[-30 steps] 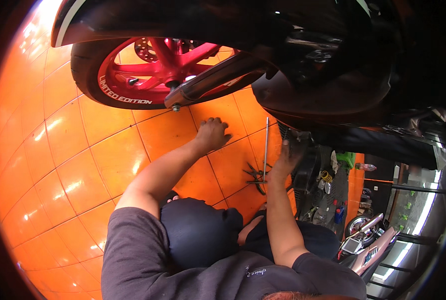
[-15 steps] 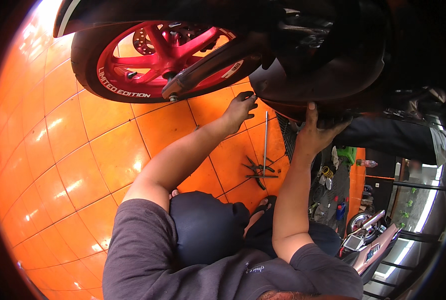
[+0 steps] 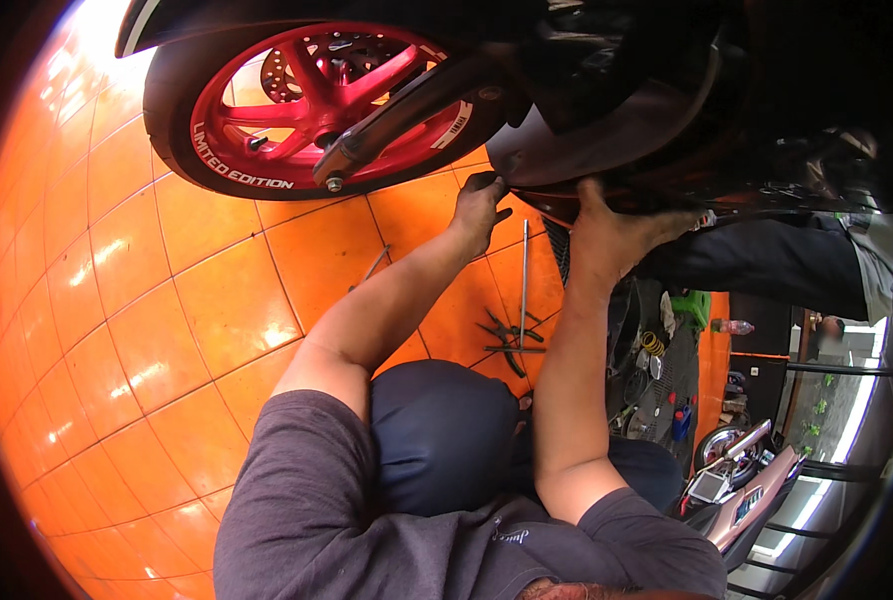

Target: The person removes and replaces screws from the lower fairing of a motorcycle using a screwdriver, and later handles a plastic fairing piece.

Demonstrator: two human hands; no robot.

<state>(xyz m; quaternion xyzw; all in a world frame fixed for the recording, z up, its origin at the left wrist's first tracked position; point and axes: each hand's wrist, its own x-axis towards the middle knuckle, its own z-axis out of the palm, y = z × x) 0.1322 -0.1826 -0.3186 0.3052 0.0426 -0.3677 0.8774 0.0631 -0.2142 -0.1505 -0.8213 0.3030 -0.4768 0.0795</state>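
Note:
Above me is a motor scooter with a red-spoked wheel (image 3: 316, 115) and a dark body panel (image 3: 616, 145) curving down beside it. My left hand (image 3: 479, 208) is at the panel's lower tip, next to the tyre; its fingertips meet the edge and a digit sticks out below. My right hand (image 3: 606, 235) grips the panel's lower edge farther right. The thumb points up against the panel, and the other fingers reach right along the underside, partly hidden. Below, between my forearms, a long T-handle wrench (image 3: 524, 290) lies on the floor beside black-handled pliers (image 3: 511, 335).
Another thin tool (image 3: 371, 268) lies partly behind my left forearm. At right, a dark mat (image 3: 656, 370) holds loose parts, including a yellow coil spring (image 3: 651, 343). Another person's dark-clothed limb (image 3: 766, 265) extends across the right side. A second motorbike (image 3: 741, 490) stands at lower right.
The wheel and panel appear slightly higher and farther left. My left hand has closed in on the panel's tip; my right hand has shifted slightly up and left along its edge.

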